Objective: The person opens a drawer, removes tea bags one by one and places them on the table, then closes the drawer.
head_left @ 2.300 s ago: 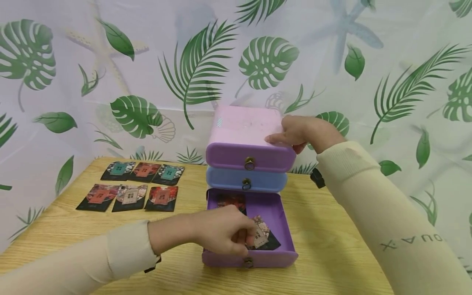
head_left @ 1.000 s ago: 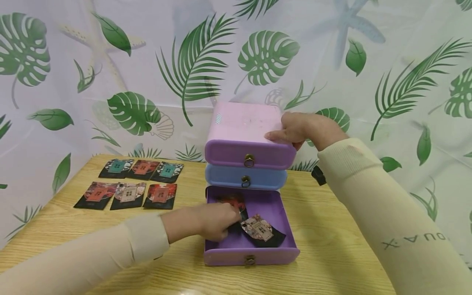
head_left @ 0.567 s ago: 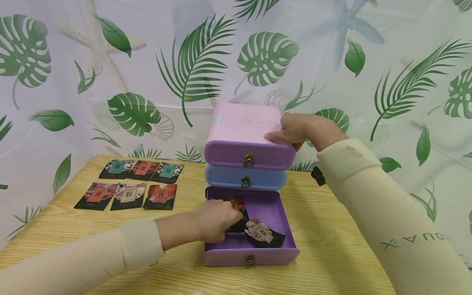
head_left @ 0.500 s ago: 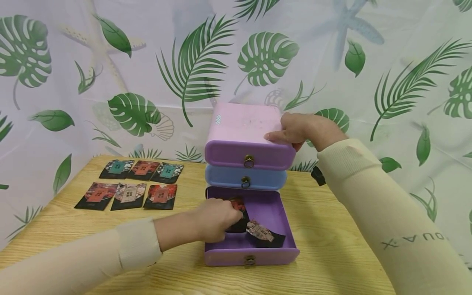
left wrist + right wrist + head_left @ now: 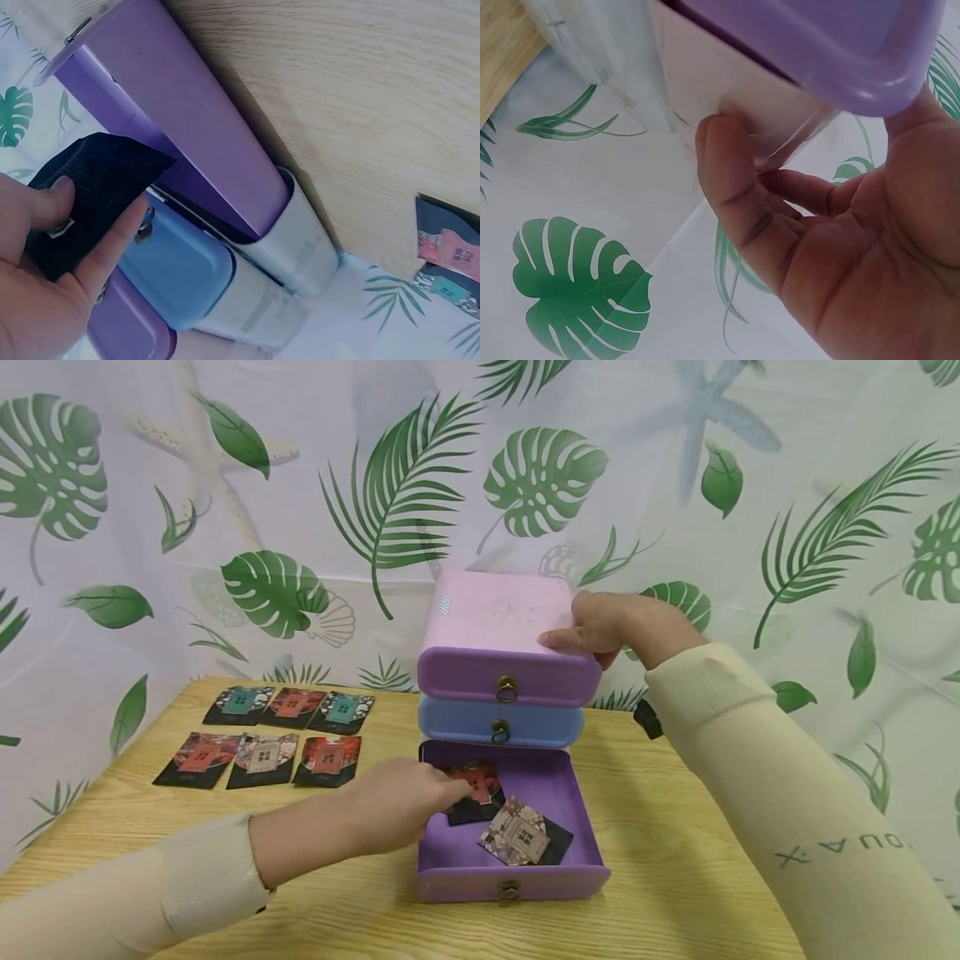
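Observation:
My left hand reaches over the left side of the pulled-out purple drawer. It pinches a black packet between thumb and fingers, clear in the left wrist view. At the thumb tip in the head view is a red-and-black packet, which appears to be the held one. A beige floral packet lies slantwise on a dark one near the drawer's front. My right hand grips the right side of the pink drawer unit, thumb on top, fingers curled against its side.
Two rows of packets lie on the wooden table at the left. A blue drawer and an upper purple drawer, both closed with ring pulls, sit above the pulled-out one. A leaf-patterned curtain hangs behind.
My left hand has drawn back to the left from inside the drawer, uncovering more of the red packet. The beige floral packet has shifted slightly left and flattened. My right hand has stayed put.

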`<state>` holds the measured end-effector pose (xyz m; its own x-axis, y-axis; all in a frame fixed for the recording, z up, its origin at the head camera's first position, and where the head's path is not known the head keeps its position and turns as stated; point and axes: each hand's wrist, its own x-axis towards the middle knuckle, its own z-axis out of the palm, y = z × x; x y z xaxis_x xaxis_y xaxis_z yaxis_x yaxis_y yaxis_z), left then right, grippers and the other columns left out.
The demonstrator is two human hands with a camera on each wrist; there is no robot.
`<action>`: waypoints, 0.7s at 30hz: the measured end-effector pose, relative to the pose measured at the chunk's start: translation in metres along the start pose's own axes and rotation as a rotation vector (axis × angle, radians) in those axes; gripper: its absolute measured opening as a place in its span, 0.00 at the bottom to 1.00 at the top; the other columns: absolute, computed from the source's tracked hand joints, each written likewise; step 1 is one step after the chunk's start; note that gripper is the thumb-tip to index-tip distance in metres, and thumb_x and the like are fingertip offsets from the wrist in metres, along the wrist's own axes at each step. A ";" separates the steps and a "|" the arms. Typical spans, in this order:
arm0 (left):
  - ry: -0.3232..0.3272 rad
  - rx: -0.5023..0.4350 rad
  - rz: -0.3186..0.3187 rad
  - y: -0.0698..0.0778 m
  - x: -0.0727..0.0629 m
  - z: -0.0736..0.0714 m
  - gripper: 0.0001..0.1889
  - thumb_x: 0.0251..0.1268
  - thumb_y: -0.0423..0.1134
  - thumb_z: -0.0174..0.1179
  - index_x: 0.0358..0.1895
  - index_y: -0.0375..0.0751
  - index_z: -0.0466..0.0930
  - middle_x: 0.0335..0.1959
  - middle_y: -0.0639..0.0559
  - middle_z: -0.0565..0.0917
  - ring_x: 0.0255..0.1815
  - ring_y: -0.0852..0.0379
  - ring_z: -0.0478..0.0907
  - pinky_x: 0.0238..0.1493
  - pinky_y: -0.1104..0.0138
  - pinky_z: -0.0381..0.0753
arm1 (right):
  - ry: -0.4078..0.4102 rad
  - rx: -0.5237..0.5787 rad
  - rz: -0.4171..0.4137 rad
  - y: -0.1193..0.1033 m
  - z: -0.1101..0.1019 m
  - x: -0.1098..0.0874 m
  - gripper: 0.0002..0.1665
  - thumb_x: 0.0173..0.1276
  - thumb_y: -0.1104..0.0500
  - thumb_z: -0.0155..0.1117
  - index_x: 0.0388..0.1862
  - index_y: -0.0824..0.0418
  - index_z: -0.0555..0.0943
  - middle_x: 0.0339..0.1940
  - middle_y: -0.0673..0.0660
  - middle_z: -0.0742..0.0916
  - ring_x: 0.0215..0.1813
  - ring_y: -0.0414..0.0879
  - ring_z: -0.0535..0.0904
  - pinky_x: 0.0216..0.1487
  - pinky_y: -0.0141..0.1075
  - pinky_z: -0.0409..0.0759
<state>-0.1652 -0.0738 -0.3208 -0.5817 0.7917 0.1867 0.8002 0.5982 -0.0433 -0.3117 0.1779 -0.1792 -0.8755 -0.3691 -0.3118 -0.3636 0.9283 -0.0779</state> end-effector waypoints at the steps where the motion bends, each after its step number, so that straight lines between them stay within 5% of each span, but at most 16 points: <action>1: 0.011 -0.007 0.001 -0.001 -0.003 -0.001 0.20 0.49 0.19 0.61 0.45 0.42 0.82 0.24 0.55 0.84 0.23 0.63 0.79 0.23 0.71 0.75 | 0.001 -0.005 -0.004 0.000 0.000 0.000 0.34 0.77 0.38 0.50 0.42 0.70 0.81 0.29 0.58 0.89 0.35 0.47 0.85 0.55 0.50 0.78; 8: 0.056 -0.048 -0.039 -0.007 -0.030 -0.005 0.27 0.51 0.16 0.59 0.54 0.44 0.82 0.42 0.52 0.89 0.40 0.56 0.87 0.37 0.65 0.85 | 0.008 -0.034 -0.023 0.000 0.000 0.002 0.35 0.76 0.37 0.50 0.39 0.70 0.82 0.27 0.58 0.88 0.33 0.46 0.84 0.53 0.49 0.79; 13: 0.064 -0.060 -0.076 -0.012 -0.052 -0.008 0.25 0.55 0.16 0.58 0.54 0.42 0.83 0.46 0.51 0.89 0.42 0.55 0.88 0.35 0.66 0.85 | 0.009 -0.043 -0.025 -0.001 -0.001 0.002 0.35 0.76 0.37 0.49 0.35 0.68 0.81 0.23 0.56 0.86 0.31 0.45 0.81 0.48 0.45 0.78; 21: -0.015 -0.048 -0.154 -0.017 -0.083 -0.008 0.19 0.62 0.23 0.60 0.56 0.40 0.81 0.49 0.48 0.88 0.45 0.51 0.87 0.38 0.63 0.86 | 0.013 -0.051 -0.036 0.001 0.002 0.000 0.33 0.77 0.37 0.49 0.29 0.65 0.78 0.20 0.54 0.82 0.27 0.44 0.77 0.40 0.40 0.75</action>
<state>-0.1299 -0.1504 -0.3281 -0.6996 0.6933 0.1732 0.7075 0.7060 0.0317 -0.3114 0.1785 -0.1807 -0.8655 -0.4033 -0.2970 -0.4105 0.9110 -0.0408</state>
